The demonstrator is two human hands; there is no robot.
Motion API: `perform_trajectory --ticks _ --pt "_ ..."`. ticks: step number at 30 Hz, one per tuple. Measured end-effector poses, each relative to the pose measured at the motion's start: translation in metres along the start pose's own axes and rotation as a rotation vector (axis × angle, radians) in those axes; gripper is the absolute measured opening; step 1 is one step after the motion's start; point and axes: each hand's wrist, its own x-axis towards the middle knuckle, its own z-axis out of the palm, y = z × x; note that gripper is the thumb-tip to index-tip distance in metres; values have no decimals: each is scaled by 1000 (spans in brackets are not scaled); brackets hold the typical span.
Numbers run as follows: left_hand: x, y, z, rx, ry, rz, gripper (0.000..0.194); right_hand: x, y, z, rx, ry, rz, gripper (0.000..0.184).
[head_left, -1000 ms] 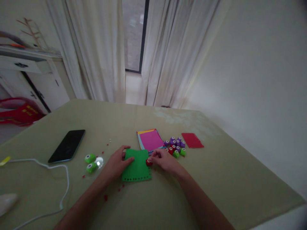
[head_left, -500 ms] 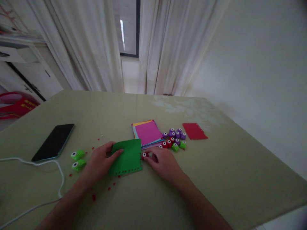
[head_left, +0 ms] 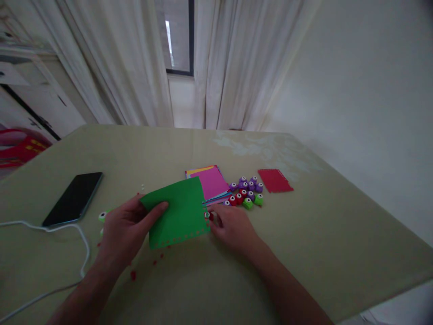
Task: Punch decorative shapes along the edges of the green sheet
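Green sheet (head_left: 181,210) juts rightward from clamped left grip (head_left: 125,228); right grip (head_left: 233,223) pinches red piece (head_left: 211,216).

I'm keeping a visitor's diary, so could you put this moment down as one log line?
Left hand: holds green sheet | Right hand: pinches red piece at sheet's holed edge | Nearby: coloured stack, red sheet

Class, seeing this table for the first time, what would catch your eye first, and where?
First, the bright green sheet, held in the left hand near the middle, with holes along two edges. Next, the purple, red and green eyed pieces clustered beyond the right hand, and the pink-topped stack left of them.
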Motion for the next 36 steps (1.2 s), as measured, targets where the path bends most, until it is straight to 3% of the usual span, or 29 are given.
perform_trajectory --ticks 10,19,22,25,28,31,33,36 --pt "-12 8 2 -72 15 -21 21 2 -3 -2 -199 42 142 25" --pt "-10 0 -1 -54 -6 -32 29 6 4 0 -218 80 210 22" --pt "-5 -4 -3 -62 -57 -19 33 3 6 -3 -10 188 134 23" --pt "0 -8 -3 -41 -132 3 35 0 5 -5 432 297 24 37" --pt "2 -12 1 21 -253 34 35 -2 0 -4 787 292 -45 47" --pt "1 -16 8 100 -357 85 34 -2 -4 3 905 234 -20 40" --pt "2 -16 11 157 -367 129 36 0 -5 7 907 240 29 39" --pt "9 -12 3 315 -220 189 44 2 -2 10 882 307 80 37"
